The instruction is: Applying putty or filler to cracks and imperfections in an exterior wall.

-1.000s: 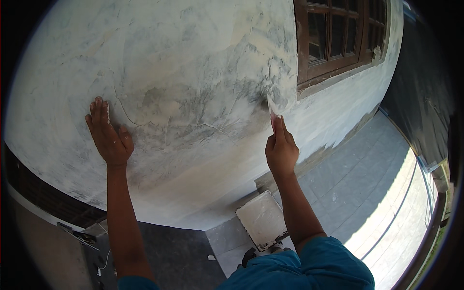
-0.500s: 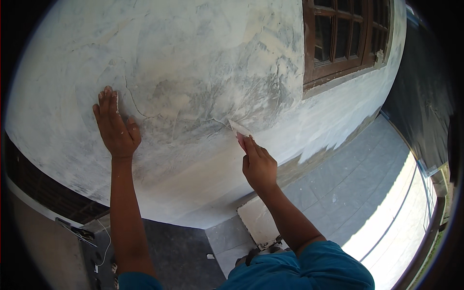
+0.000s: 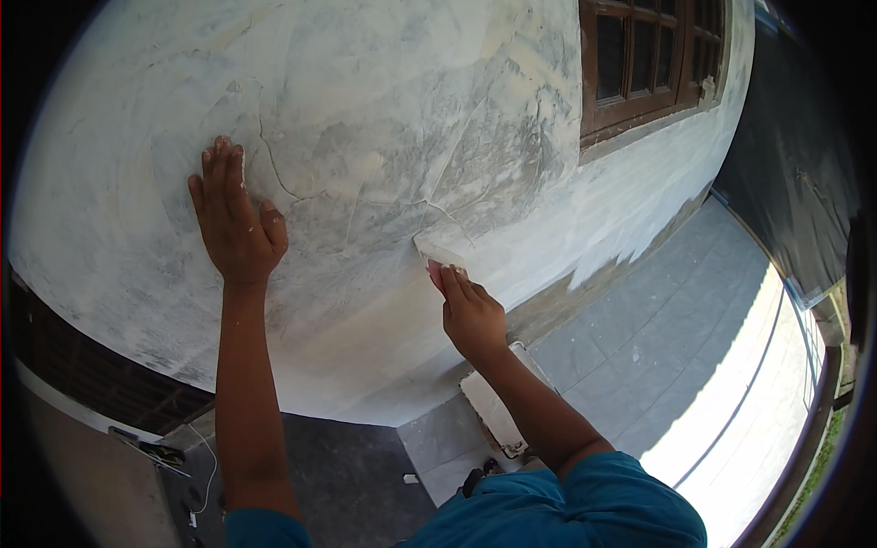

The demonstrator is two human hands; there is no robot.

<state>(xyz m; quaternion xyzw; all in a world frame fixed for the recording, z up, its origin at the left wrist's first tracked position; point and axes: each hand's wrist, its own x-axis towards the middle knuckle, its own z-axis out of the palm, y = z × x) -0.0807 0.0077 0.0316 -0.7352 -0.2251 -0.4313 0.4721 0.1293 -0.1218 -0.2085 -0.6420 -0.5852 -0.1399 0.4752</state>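
A curved-looking wall [image 3: 384, 110] with patchy white and grey filler fills the view's upper part. My left hand [image 3: 239, 219] lies flat against it, fingers stretched upward and thumb apart, with white smears on the fingertips. In my right hand [image 3: 472, 315] is a putty knife [image 3: 437, 258] with a pale blade and a reddish handle; its edge meets the wall below the right end of a raised, crooked line of filler [image 3: 393, 202]. That line runs from beside my left hand across to the right. My fingers cover part of the handle.
A brown wooden window [image 3: 639, 68] is set in the wall at upper right. Below lie grey floor tiles [image 3: 630, 310], with a whitish board or tray [image 3: 493, 411] near my right forearm. A dark opening [image 3: 100, 356] and a white cable [image 3: 212, 457] show at lower left.
My right hand has drawn the putty knife down and left along the wall, and a fresh ridge of filler shows above it. The whole view has shifted slightly; my left hand stays flat.
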